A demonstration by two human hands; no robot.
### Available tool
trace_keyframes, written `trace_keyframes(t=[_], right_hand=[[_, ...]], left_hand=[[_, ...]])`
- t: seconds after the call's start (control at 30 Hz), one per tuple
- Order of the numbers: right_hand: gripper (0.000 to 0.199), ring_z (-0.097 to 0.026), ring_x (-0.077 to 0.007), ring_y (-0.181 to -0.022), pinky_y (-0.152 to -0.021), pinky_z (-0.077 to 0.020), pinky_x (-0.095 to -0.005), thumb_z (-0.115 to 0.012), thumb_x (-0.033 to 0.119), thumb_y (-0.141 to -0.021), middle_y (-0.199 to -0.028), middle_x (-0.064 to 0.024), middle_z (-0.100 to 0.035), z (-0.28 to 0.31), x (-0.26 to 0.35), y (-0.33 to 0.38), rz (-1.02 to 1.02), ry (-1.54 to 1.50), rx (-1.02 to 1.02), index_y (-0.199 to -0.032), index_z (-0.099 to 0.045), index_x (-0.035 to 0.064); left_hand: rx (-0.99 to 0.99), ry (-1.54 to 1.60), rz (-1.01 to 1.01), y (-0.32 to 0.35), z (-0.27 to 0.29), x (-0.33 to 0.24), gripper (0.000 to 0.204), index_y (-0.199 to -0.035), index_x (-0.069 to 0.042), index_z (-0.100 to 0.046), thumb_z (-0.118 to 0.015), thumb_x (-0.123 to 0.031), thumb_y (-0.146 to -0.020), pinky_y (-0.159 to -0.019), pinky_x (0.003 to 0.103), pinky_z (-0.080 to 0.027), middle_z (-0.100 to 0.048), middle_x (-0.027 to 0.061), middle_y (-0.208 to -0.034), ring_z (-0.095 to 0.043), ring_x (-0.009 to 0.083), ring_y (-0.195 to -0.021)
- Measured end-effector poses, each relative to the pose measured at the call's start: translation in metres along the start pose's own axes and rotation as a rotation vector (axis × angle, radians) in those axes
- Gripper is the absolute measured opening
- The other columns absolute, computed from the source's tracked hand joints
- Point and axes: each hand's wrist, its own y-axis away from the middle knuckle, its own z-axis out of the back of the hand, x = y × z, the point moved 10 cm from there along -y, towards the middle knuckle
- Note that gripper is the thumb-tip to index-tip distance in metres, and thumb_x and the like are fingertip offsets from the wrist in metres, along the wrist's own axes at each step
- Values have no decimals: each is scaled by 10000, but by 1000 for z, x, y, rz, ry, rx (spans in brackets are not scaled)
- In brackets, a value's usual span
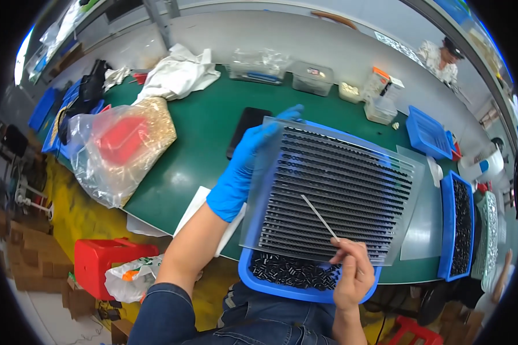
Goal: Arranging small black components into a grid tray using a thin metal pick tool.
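Observation:
My left hand (242,164), in a blue glove, grips the left edge of a clear plate (406,227) filled with rows of small black parts (339,184). The plate is tilted over a blue tray (252,282) with loose black cylindrical pieces (293,271) in it. Bare, my right hand (352,270) pinches a thin pale stick (319,216). The stick's far end lies over the rows toward the plate's left half; whether it touches them I cannot tell.
A black phone-like slab (250,126) lies behind the left hand. At left rests a plastic bag (92,149) with golden pieces and a red scoop-like thing. On the right stands a long blue bin (446,253) of black parts. Beyond the partition, a person (440,60) is present.

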Motion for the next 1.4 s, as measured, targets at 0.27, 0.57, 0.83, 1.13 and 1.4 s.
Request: trace_keyframes(t=[0.27,0.57,0.83,1.13,1.4], right_hand=[[231,-582,-187,-814,-661,-512,-255,-509,30,-975,-1070,-182,-703,-27,17,-5,109,135,145,-1126,-655,-67],[218,-583,-192,-818,-670,-504,-251,-548,5,-951,-1073,-160,-709,-37,25,-11,163,178,153,-1123,-668,-56],[224,-574,-180,-820,-670,-502,-251,-537,19,-963,-1068,-160,-708,-23,21,-10,99,157,121,-1133,-663,-55],[221,-575,-182,-826,-670,-501,-252,-536,13,-963,-1072,-161,-708,-37,22,-10,138,181,183,-1129,-663,-60],[214,-586,-191,-837,-667,-507,-253,-555,-7,-946,-1085,-155,-709,-29,27,-11,113,130,145,-1120,-670,-55]], left_hand=[[21,9,54,-1,-10,10,743,-1463,62,-385,-614,-402,-930,-1156,379,-317,-388,135,-1541,-438,245,-1366],[6,-18,14,1,-6,5,662,-1409,68,-462,-592,-386,-945,-1160,402,-322,-348,119,-1571,-433,250,-1374],[-7,61,24,2,-4,6,614,-1395,82,-472,-602,-330,-958,-1151,370,-337,-425,141,-1516,-464,225,-1340],[-20,62,29,1,-5,7,614,-1409,85,-453,-590,-316,-964,-1159,368,-321,-421,140,-1520,-449,224,-1354],[-6,-1,1,1,-3,6,605,-1391,91,-474,-590,-320,-963,-1159,372,-317,-405,149,-1530,-450,225,-1352]])
